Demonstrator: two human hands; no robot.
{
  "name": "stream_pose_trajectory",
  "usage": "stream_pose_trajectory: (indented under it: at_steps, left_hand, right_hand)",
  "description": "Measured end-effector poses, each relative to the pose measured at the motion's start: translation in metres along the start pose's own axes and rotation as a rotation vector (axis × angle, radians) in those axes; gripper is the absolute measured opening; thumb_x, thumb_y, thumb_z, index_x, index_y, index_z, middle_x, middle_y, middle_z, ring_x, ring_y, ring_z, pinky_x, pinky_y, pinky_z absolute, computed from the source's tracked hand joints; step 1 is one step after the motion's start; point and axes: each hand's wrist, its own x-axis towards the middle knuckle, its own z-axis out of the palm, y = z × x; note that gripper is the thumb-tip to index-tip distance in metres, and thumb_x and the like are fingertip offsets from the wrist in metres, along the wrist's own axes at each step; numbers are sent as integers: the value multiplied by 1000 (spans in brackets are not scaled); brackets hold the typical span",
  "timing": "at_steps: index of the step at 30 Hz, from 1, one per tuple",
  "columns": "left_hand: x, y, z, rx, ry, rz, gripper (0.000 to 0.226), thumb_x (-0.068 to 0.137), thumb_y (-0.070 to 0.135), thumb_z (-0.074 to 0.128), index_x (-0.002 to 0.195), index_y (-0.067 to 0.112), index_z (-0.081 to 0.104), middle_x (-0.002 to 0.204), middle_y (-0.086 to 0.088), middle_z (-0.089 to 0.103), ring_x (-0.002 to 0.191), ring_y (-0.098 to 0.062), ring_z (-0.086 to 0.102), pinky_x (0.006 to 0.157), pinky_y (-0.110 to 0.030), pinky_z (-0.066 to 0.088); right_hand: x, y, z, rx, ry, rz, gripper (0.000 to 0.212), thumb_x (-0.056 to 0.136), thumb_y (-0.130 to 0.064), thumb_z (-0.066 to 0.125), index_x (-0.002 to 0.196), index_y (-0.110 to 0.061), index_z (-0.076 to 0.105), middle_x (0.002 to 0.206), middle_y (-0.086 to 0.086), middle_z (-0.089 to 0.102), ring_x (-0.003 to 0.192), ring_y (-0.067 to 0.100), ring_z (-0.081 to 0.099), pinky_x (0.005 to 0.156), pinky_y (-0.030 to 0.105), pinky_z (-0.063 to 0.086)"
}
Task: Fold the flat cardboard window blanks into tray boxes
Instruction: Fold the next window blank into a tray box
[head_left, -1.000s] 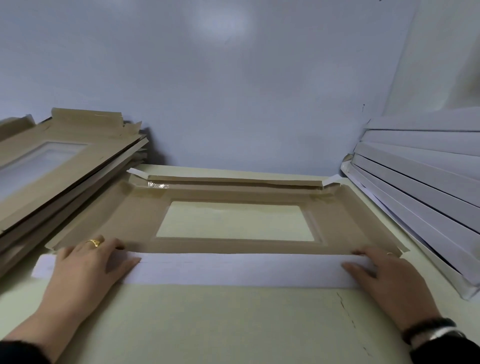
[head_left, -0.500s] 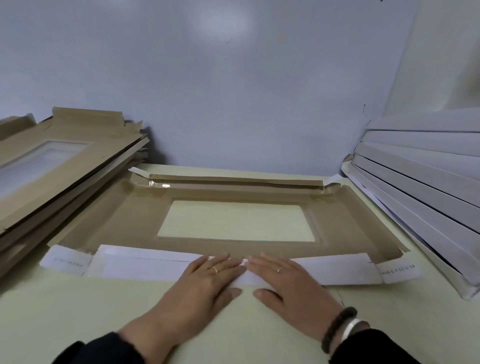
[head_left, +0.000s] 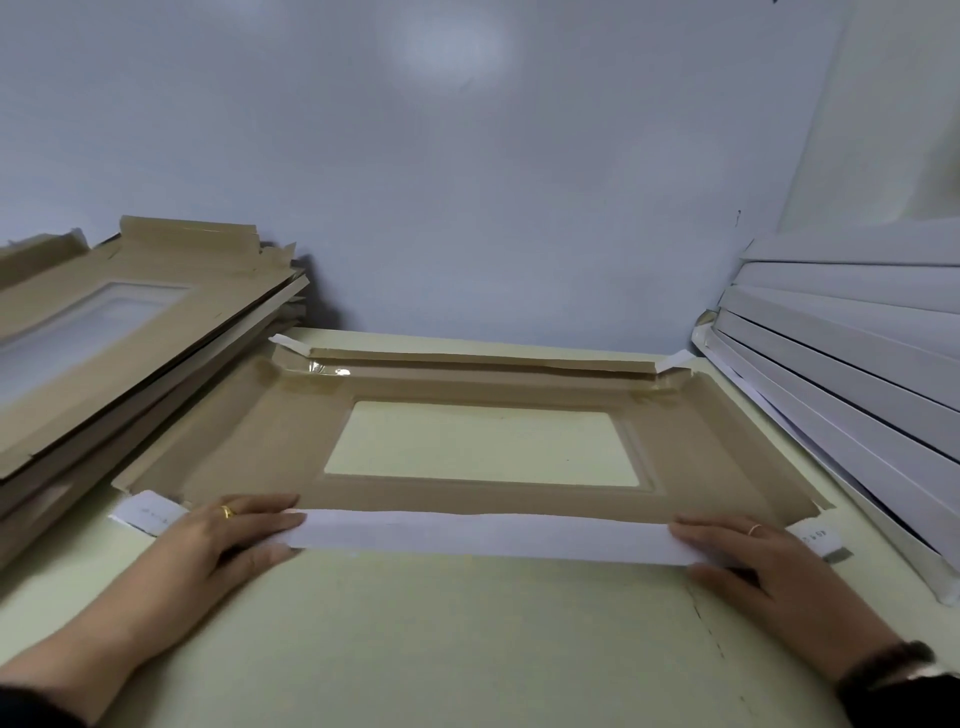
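Note:
A brown cardboard window blank (head_left: 249, 441) lies flat on the pale green table (head_left: 467, 649), its rectangular window showing the tabletop. Its far flap is folded up along the back. The near flap (head_left: 488, 538) shows its white side, folded over toward the window. My left hand (head_left: 228, 540) grips the flap's left end, thumb under and fingers on top. My right hand (head_left: 748, 558) holds the right end the same way. Small white corner tabs stick out past each hand.
A slanted stack of brown flat window blanks (head_left: 119, 353) fills the left side. White folded boxes (head_left: 852, 374) are stacked along the right. A grey-blue wall stands close behind the table.
My hands slid apart from the middle of the near flap to its two ends. The flap now stands narrower and slightly raised.

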Motion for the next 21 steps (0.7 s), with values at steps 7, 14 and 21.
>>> stream_pose_trajectory:
  at_steps: [7, 14, 21]
  left_hand:
    - [8, -10, -6, 150, 180, -81, 22, 81, 58, 38, 62, 50, 47, 63, 13, 52, 57, -12, 55, 54, -29, 38]
    - [14, -21, -8, 284, 187, -347, 40, 76, 53, 60, 49, 28, 44, 51, 8, 47, 55, -11, 46, 62, -33, 26]
    - [25, -4, 4, 329, 125, -398, 10, 82, 20, 69, 91, 25, 67, 86, -5, 62, 91, -33, 55, 91, -43, 29]
  right_hand:
    - [-3, 0, -5, -135, 260, 126, 26, 82, -19, 66, 58, -17, 55, 55, -6, 48, 58, 22, 48, 54, 34, 38]
    - [9, 0, -2, -132, 292, 223, 40, 75, -26, 74, 54, -28, 41, 48, -9, 43, 56, 21, 45, 63, 34, 29]
    - [16, 6, 2, -154, 140, 289, 22, 85, -33, 62, 106, -25, 62, 111, -3, 61, 110, 20, 49, 95, 28, 21]
